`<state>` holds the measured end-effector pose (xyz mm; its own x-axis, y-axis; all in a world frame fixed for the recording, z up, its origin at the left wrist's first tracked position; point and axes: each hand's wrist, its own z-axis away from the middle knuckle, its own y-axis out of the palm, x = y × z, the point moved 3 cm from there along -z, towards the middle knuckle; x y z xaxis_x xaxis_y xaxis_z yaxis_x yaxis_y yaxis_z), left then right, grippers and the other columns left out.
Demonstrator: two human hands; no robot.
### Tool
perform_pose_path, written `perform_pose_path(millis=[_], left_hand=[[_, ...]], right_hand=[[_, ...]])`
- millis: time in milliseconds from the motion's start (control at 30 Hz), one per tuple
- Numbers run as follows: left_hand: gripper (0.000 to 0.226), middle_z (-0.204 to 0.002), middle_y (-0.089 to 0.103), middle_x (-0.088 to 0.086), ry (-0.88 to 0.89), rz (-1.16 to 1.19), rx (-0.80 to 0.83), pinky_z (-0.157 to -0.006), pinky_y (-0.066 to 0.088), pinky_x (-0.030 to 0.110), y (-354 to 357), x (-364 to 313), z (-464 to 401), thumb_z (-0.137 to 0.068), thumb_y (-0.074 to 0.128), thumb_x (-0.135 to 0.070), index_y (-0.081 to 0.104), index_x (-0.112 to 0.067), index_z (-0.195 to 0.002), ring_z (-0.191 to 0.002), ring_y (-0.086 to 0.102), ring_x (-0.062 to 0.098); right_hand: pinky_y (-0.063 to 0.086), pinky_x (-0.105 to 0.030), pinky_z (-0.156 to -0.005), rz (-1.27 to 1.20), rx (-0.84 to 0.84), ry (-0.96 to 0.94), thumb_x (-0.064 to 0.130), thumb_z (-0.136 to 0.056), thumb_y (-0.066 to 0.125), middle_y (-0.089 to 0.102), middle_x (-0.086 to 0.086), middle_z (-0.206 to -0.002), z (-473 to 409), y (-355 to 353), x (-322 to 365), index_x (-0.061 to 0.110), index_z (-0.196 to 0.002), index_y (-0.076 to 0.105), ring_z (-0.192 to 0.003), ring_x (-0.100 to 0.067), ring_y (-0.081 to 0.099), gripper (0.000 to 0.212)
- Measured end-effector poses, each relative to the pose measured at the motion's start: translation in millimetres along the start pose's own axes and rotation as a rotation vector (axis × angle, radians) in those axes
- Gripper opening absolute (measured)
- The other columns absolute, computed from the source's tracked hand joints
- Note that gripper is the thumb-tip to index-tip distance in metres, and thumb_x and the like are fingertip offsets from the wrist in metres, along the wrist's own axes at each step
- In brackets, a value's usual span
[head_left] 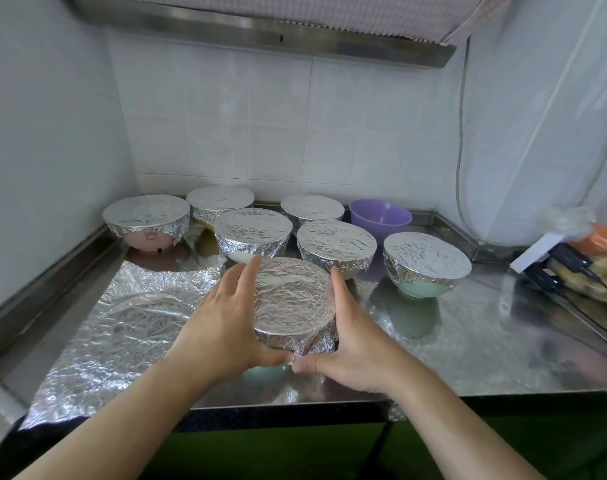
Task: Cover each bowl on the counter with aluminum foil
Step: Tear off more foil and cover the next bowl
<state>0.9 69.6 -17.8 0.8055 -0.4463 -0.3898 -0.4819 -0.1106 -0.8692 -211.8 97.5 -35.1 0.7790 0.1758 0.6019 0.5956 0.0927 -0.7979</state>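
Observation:
A foil-covered bowl (291,299) stands near the front of the steel counter (485,341). My left hand (225,323) cups its left side and my right hand (350,341) its right side, with both thumbs pressing the foil at the near rim. Behind it stand several more foil-covered bowls, among them a pink one (146,220) at the far left and a green one (426,261) at the right. A purple bowl (380,216) at the back is bare and open. A loose crinkled foil sheet (122,327) lies flat on the counter to the left.
Tiled walls close the counter at the back and left. A range hood (260,32) hangs overhead. At the right edge lie a white box (537,251), black cables (568,268) and a plastic bag of food (593,268). The counter's front edge is just under my wrists.

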Motion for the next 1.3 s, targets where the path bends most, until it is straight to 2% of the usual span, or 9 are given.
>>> perform_pose_path(millis=[333, 467, 600, 733, 900, 1000, 1100, 1233, 1300], left_hand=[[0.157, -0.166, 0.016, -0.001, 0.016, -0.007, 0.030, -0.113, 0.042, 0.038, 0, 2, 0, -0.050, 0.093, -0.063, -0.010, -0.028, -0.163, -0.147, 0.033, 0.025], [0.163, -0.167, 0.005, -0.007, 0.022, 0.030, 0.136, -0.116, 0.039, 0.037, -4, 3, 0, -0.046, 0.087, -0.079, -0.020, -0.034, -0.160, -0.147, 0.032, 0.022], [0.157, -0.170, -0.002, -0.017, -0.027, 0.240, 0.200, -0.122, 0.031, 0.040, -12, 7, 3, -0.047, 0.079, -0.091, -0.017, -0.039, -0.161, -0.152, 0.025, 0.017], [0.153, -0.169, 0.008, -0.014, -0.075, 0.294, 0.172, -0.120, 0.030, 0.034, -14, 11, -1, -0.049, 0.082, -0.085, -0.007, -0.034, -0.163, -0.150, 0.027, 0.014], [0.158, -0.166, 0.012, -0.013, -0.087, 0.296, 0.159, -0.116, 0.028, 0.027, -11, 14, -6, -0.045, 0.086, -0.082, -0.004, -0.031, -0.164, -0.143, 0.026, 0.004], [0.158, -0.161, 0.023, -0.015, -0.092, 0.329, 0.182, -0.118, 0.031, 0.031, -10, 17, -8, -0.040, 0.085, -0.086, -0.001, -0.038, -0.162, -0.145, 0.031, 0.007], [0.145, -0.148, 0.030, -0.026, -0.098, 0.395, 0.227, -0.115, 0.033, 0.028, -13, 22, -7, -0.044, 0.094, -0.073, 0.004, -0.048, -0.155, -0.141, 0.034, 0.004], [0.163, -0.167, 0.002, -0.021, -0.094, 0.273, 0.280, -0.123, 0.030, 0.040, -25, 12, -7, -0.042, 0.088, -0.083, -0.014, -0.039, -0.162, -0.152, 0.024, 0.014], [0.165, -0.170, -0.011, -0.018, -0.125, 0.201, 0.277, -0.125, 0.025, 0.043, -24, 2, -8, -0.043, 0.084, -0.086, -0.018, -0.036, -0.161, -0.157, 0.012, 0.018]], right_hand=[[0.013, -0.018, -0.119, 0.009, -0.114, -0.004, 0.054, -0.080, 0.087, -0.001, 0.022, -0.174, -4, 8, -3, 0.040, -0.161, -0.026, -0.153, 0.007, 0.010, 0.141], [0.013, -0.017, -0.116, -0.022, -0.110, 0.005, 0.046, -0.078, 0.091, 0.000, 0.021, -0.174, -5, 9, -3, 0.040, -0.162, -0.025, -0.141, 0.014, 0.009, 0.144], [0.013, -0.035, -0.130, -0.031, 0.029, -0.017, 0.071, -0.068, 0.087, -0.009, 0.026, -0.171, -3, -2, -5, 0.044, -0.159, -0.030, -0.154, 0.006, 0.002, 0.151], [0.007, -0.037, -0.132, -0.258, 0.005, -0.039, 0.098, -0.060, 0.065, -0.008, 0.031, -0.171, -13, -20, -6, 0.041, -0.167, -0.009, -0.155, 0.012, -0.003, 0.142], [0.008, -0.045, -0.133, -0.449, 0.022, -0.036, 0.098, -0.073, 0.054, 0.004, 0.032, -0.171, -29, -15, 4, 0.044, -0.167, -0.001, -0.156, 0.011, 0.002, 0.121], [0.003, -0.043, -0.133, -0.341, -0.005, -0.020, 0.097, -0.079, 0.044, -0.002, 0.033, -0.171, -29, -8, 5, 0.045, -0.166, -0.004, -0.155, 0.013, -0.004, 0.113], [0.008, -0.041, -0.132, -0.241, -0.028, 0.004, 0.089, -0.088, 0.043, 0.001, 0.027, -0.173, -26, -11, 5, 0.042, -0.167, -0.003, -0.157, 0.008, 0.002, 0.104], [0.015, -0.040, -0.130, -0.043, -0.155, -0.026, 0.067, -0.106, 0.032, 0.011, 0.020, -0.173, -31, -29, 24, 0.037, -0.169, 0.010, -0.158, 0.000, 0.011, 0.073], [0.012, -0.039, -0.130, -0.042, -0.112, -0.037, 0.065, -0.108, 0.032, 0.010, 0.021, -0.174, -42, -32, 32, 0.039, -0.168, 0.014, -0.158, 0.001, 0.007, 0.067]])
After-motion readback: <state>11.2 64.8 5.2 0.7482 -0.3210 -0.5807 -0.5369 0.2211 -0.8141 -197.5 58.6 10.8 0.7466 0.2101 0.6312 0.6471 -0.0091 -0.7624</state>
